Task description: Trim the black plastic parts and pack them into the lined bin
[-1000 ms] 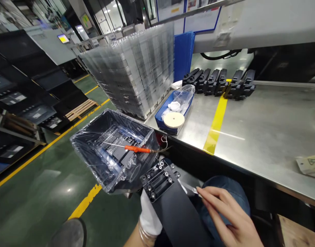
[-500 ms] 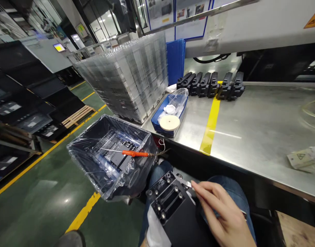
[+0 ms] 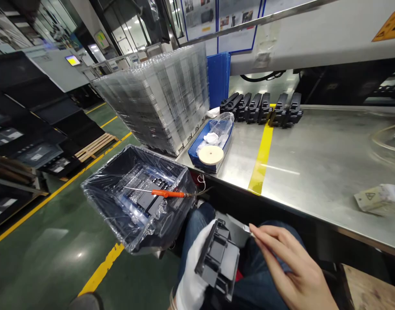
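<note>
My left grip [image 3: 191, 275], in a white cotton glove, is clamped around a black plastic moulded part [image 3: 218, 262], above my blue jeans [image 3: 197, 228]. My bare right grip [image 3: 291, 267] pinches a small thin silver piece [image 3: 251, 230]. Just beside is a black bin lined with clear plastic film [image 3: 97, 189], an orange-handled screwdriver [image 3: 168, 193] lying across it.
</note>
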The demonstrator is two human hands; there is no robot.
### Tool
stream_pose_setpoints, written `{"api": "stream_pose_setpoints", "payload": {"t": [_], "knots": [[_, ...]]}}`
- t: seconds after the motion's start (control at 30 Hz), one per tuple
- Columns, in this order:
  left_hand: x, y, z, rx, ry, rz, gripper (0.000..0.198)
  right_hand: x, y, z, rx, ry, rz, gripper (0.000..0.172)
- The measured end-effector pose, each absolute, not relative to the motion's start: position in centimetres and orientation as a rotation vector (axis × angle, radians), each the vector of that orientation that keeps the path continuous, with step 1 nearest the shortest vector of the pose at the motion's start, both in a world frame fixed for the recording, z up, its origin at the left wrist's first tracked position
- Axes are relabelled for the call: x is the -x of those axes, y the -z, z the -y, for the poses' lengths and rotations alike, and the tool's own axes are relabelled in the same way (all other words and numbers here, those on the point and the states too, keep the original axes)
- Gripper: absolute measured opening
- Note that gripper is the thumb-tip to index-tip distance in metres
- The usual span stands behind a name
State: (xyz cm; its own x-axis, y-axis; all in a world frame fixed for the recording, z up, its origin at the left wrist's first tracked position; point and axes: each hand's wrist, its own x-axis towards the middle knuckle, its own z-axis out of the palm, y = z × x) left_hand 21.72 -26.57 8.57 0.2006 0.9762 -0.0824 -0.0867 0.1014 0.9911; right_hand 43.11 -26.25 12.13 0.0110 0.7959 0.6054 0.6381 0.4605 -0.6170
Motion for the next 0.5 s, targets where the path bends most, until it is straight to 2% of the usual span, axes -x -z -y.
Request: {"api": "stream_pose_setpoints", "payload": {"t": [0.13,0.3,0.4,0.5], "knots": [[-20.8,-10.1,25.9,-1.704,-0.979,-1.113,0.075,-43.5,-12.9,26.3,1.222,-0.192,1.776,0.028],[-20.3,-10.6,25.6,-1.872,-0.914,-1.122,0.094,-43.9,-13.3,26.6,1.213,-0.22,1.809,0.027],[-20.1,-10.7,25.5,-1.908,-0.93,-1.085,0.084,-44.2,-12.7,26.5,1.249,-0.271,1.762,0.024],[-19.5,-10.3,25.5,-1.735,-0.913,-1.059,0.068,-44.1,-12.0,26.2,1.319,-0.649,1.566,0.024]]}}
